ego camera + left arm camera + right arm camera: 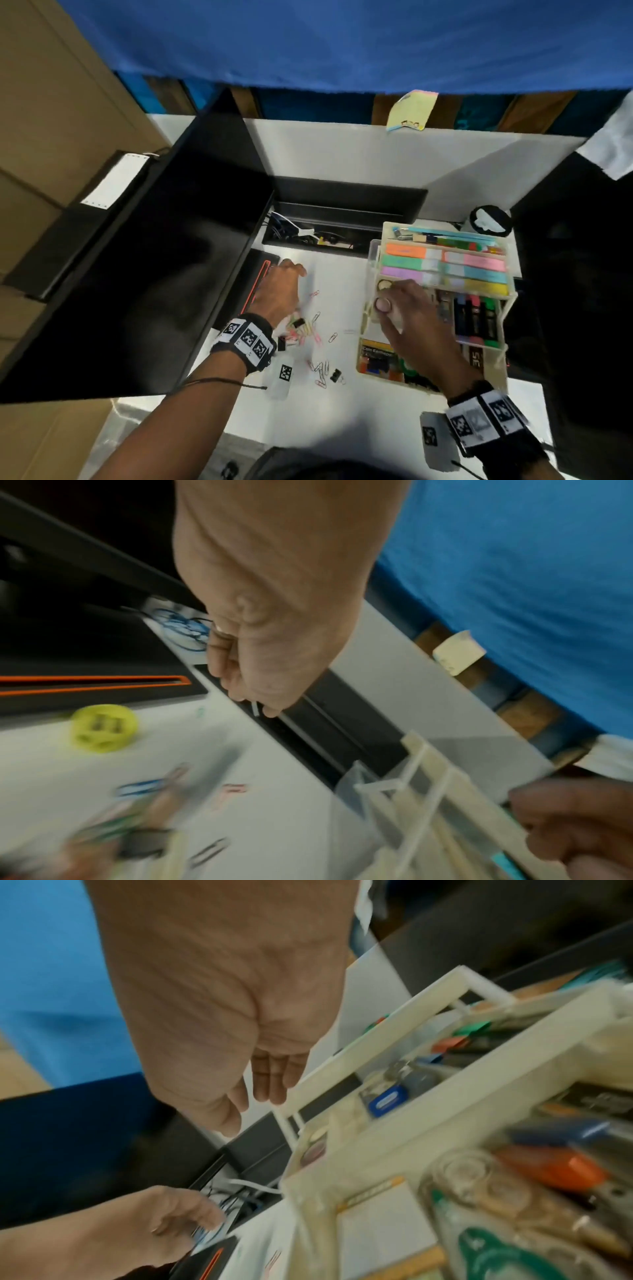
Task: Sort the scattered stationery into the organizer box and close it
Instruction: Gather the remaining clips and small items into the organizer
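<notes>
The cream tiered organizer box [503, 371] stands open at the right of the white desk, holding sticky-note strips, markers and pens. My right hand [394, 303] hovers over its left compartments with relaxed, straight fingers [270, 1085] and nothing in them. My left hand [296, 272] is over the desk by the monitor base, its fingers curled together [255, 704] and pinching a small pale sliver, apparently a paper clip. Loose paper clips [320, 371] and a black binder clip [335, 375] lie scattered between the hands. A yellow round piece [103, 730] sits near the monitor base.
A large black monitor [154, 257] fills the left side, its base [263, 284] edged in orange. Behind the hands a black cable recess [342, 219] is open in the desk. A small white bottle [282, 377] stands near the left wrist. A black roll [489, 219] sits behind the box.
</notes>
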Tool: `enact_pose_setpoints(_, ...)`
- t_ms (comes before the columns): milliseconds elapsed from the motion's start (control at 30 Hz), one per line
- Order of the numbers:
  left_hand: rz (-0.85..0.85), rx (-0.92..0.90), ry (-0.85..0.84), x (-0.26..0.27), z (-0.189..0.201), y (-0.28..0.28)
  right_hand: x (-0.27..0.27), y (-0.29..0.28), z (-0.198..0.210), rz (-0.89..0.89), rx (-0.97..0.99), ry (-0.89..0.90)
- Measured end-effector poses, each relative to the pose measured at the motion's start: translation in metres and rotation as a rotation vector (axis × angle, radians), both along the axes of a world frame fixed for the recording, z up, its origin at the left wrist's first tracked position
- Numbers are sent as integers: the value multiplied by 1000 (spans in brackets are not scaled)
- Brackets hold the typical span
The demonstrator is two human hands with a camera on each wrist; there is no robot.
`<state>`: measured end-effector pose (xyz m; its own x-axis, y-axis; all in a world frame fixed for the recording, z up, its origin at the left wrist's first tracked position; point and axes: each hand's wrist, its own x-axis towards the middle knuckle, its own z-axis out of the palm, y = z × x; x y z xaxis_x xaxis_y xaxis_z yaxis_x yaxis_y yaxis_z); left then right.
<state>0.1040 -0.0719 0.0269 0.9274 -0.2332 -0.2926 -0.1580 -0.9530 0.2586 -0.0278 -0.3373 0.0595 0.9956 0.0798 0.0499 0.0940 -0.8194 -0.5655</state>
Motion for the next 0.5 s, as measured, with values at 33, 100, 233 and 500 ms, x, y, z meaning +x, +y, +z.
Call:
enact_pose_setpoints(33,-21,14,30,-4,-9,12,1,15,-3,55,36,41)
enact_pose_setpoints(100,-91,47,42,-13,-26,30,3,44,-15,134,80,115)
enact_pose_setpoints(233,-182,98,-2,-28,-47,47,9,95,-37,222,64,244)
enact_pose_setpoints(500,-155,5,-36,-33,-73,70,35,146,-75,180,-80,338)
